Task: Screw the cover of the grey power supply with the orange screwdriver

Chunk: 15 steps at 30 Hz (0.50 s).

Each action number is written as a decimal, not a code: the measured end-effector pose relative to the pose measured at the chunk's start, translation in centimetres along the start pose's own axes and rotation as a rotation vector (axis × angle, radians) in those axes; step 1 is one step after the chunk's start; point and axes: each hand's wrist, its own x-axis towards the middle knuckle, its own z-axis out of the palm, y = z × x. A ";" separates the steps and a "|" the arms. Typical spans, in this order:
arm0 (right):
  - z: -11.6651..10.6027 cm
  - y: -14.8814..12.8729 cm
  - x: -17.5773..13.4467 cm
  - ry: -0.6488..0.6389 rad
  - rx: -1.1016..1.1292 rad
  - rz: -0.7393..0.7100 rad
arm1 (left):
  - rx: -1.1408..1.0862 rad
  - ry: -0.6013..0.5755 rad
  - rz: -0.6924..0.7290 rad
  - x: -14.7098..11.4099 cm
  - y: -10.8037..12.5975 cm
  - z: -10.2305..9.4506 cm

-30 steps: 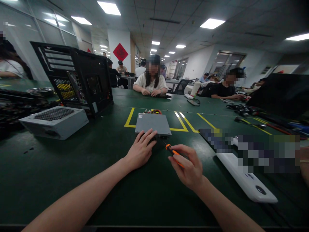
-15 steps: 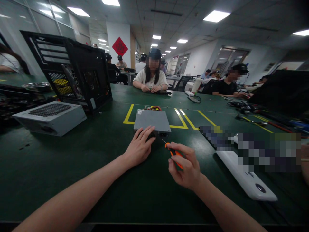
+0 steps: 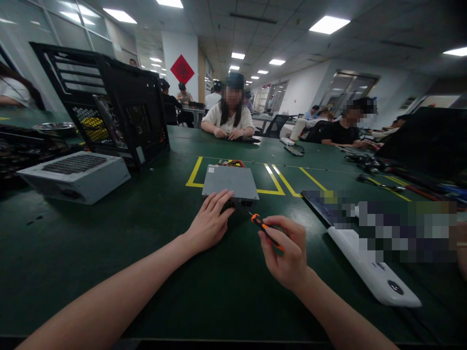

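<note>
A grey computer power supply (image 3: 230, 182) lies flat on the green table in front of me, its coloured cables bunched behind it. My left hand (image 3: 209, 221) holds its front edge, fingers stretched over the top and thumb against the front face. Between the fingers and thumb of my right hand (image 3: 286, 248) is a screwdriver (image 3: 260, 222) with an orange and black handle. Its thin tip points up and left, just short of the front face near the socket, apart from the unit.
A second power supply (image 3: 78, 177) sits at left before an upright black computer case (image 3: 116, 107). A white device (image 3: 375, 270), partly blurred out, lies at right. Cables (image 3: 368, 163) and tools are farther right. A person (image 3: 228, 114) sits across the table.
My right hand has drawn the screwdriver slightly right and back, turning its handle. My left hand and the power supply have stayed in place.
</note>
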 end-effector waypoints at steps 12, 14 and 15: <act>0.1 0.0 0.2 -0.091 0.054 -0.054 | 0.000 0.005 0.001 0.0 0.0 0.1; 0.0 -0.1 0.2 -0.083 0.033 -0.026 | 0.001 0.000 -0.005 0.0 0.0 0.1; 0.0 -0.1 0.2 -0.078 0.019 -0.040 | 0.000 -0.002 -0.009 0.0 0.0 0.1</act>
